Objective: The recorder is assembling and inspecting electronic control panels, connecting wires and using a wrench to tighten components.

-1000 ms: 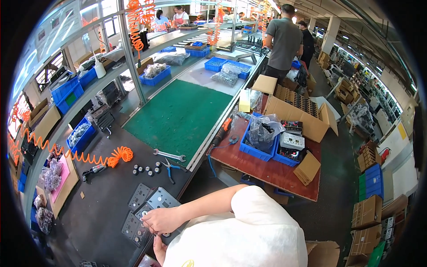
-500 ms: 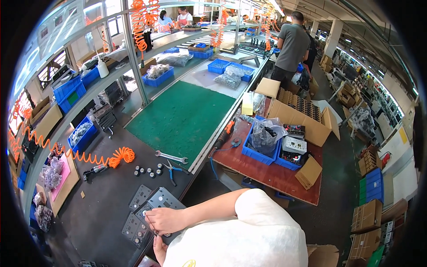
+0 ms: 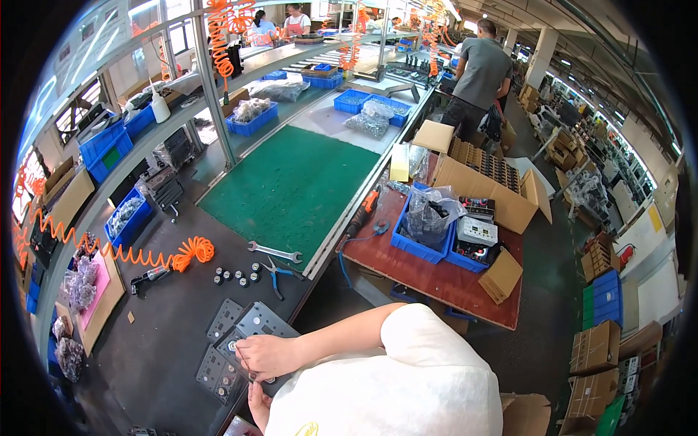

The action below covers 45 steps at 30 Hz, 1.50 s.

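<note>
A dark grey metal panel [image 3: 263, 322] with holes and round fittings lies on the near bench. Over it my right hand [image 3: 267, 356] is closed, its fingertips beside a round silver fitting [image 3: 233, 346]; what they grip is hidden. Just below, my left hand [image 3: 258, 405] is partly in view with its fingers pressed together near a small dark piece at the panel's near edge. What that hand holds cannot be made out. More punched panels [image 3: 216, 373] are stacked beside and beneath the first one.
Beyond the panels are several black nuts or knobs [image 3: 238, 275], blue-handled pliers [image 3: 275, 277], and an open-ended wrench [image 3: 275, 251]. An air tool [image 3: 150, 277] hangs off an orange coiled hose [image 3: 193, 254]. Right, a red table [image 3: 436, 291] bears blue bins [image 3: 418, 243] and cartons. A person [image 3: 480, 69] stands farther back.
The whole view has shifted slightly, with the bench things sitting a little more to the left and higher. Both hands stay at the same panel, with hardly any change in their grip.
</note>
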Each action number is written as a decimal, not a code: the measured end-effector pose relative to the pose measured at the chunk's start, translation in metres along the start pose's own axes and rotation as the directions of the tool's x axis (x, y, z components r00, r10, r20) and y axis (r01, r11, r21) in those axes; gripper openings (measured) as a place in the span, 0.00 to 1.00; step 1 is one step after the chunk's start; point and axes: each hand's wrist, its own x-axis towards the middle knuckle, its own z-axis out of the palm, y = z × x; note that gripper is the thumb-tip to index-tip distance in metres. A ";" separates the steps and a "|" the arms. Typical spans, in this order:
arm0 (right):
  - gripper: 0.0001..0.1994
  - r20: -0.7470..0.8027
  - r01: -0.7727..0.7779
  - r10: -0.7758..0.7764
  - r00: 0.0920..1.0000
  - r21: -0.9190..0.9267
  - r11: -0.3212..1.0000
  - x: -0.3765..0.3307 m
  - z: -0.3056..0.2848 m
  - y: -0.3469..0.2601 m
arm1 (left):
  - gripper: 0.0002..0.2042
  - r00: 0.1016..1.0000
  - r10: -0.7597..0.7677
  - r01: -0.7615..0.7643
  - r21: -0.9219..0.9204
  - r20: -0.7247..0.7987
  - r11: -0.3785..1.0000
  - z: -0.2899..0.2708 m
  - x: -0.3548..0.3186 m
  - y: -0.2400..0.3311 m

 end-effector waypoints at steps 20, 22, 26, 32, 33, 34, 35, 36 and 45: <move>0.07 0.104 0.055 -0.073 0.992 0.164 0.985 0.004 -0.015 0.005 | 0.23 0.999 -0.023 0.027 0.132 -0.032 0.991 -0.044 0.023 -0.007; 0.07 0.097 0.050 -0.062 0.993 0.114 0.992 0.004 -0.013 0.005 | 0.22 0.999 -0.035 0.039 0.128 -0.035 0.991 -0.042 0.023 -0.006; 0.09 0.043 0.026 -0.026 0.999 -0.009 1.000 0.002 -0.007 0.004 | 0.21 1.000 0.009 -0.010 0.165 0.004 0.986 -0.030 0.018 -0.003; 0.09 -0.013 0.067 -0.066 0.998 0.030 0.997 -0.001 -0.008 0.005 | 0.20 0.999 -0.003 -0.002 0.138 0.035 0.990 -0.029 0.016 -0.006; 0.09 -0.014 0.066 -0.066 0.998 0.029 0.997 0.000 -0.011 0.005 | 0.20 0.999 -0.003 -0.002 0.139 0.036 0.990 -0.031 0.017 -0.006; 0.09 0.044 0.067 -0.068 0.997 0.033 0.997 0.002 -0.015 0.004 | 0.19 1.000 0.013 -0.013 0.153 0.000 0.988 -0.035 0.019 -0.007; 0.08 0.100 0.067 -0.071 0.992 0.036 0.997 0.003 -0.017 0.004 | 0.18 0.999 0.029 -0.023 0.168 -0.035 0.986 -0.040 0.020 -0.007; 0.08 0.101 0.069 -0.072 0.992 0.037 0.997 0.003 -0.016 0.004 | 0.18 0.999 0.031 -0.025 0.167 -0.035 0.986 -0.045 0.021 -0.008; 0.08 0.068 0.117 -0.114 0.991 -0.044 0.992 0.001 -0.017 -0.003 | 0.12 0.993 -0.022 0.032 0.089 -0.112 0.996 -0.038 0.016 -0.006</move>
